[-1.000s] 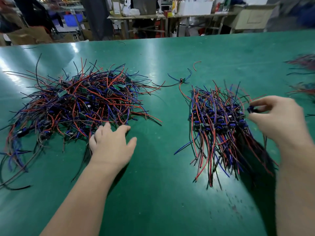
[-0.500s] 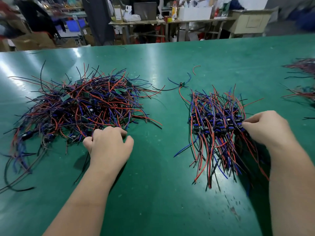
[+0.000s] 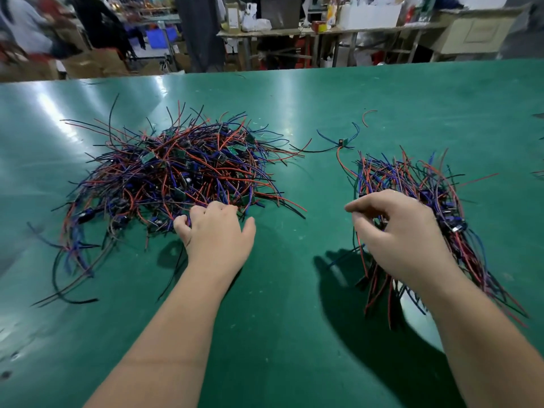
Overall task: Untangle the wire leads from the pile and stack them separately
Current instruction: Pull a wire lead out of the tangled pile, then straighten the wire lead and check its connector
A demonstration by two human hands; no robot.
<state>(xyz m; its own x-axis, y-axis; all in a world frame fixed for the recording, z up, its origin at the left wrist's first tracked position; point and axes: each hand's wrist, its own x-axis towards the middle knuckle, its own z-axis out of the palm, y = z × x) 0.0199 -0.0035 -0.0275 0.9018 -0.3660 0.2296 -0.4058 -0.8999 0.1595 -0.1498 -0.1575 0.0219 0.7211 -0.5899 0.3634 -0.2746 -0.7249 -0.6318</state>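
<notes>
A big tangled pile of red, blue and black wire leads with small green boards lies on the left of the green table. My left hand is at the pile's near edge, its fingers curled into the wires and gripping some leads there. On the right sits the sorted stack of leads, laid roughly parallel with the connectors in a row. Over the stack's near left part hovers my right hand, fingers loosely curled, with nothing plainly held.
A single lead lies alone between the pile and the stack, farther back. A short red wire piece lies beyond it. More wires show at the right edge. Workbenches and boxes stand behind the table's far edge.
My right hand put a lead down on the stack's right side, then lifted and swung left across it. My left hand's fingers curled and dug into the pile's near edge.
</notes>
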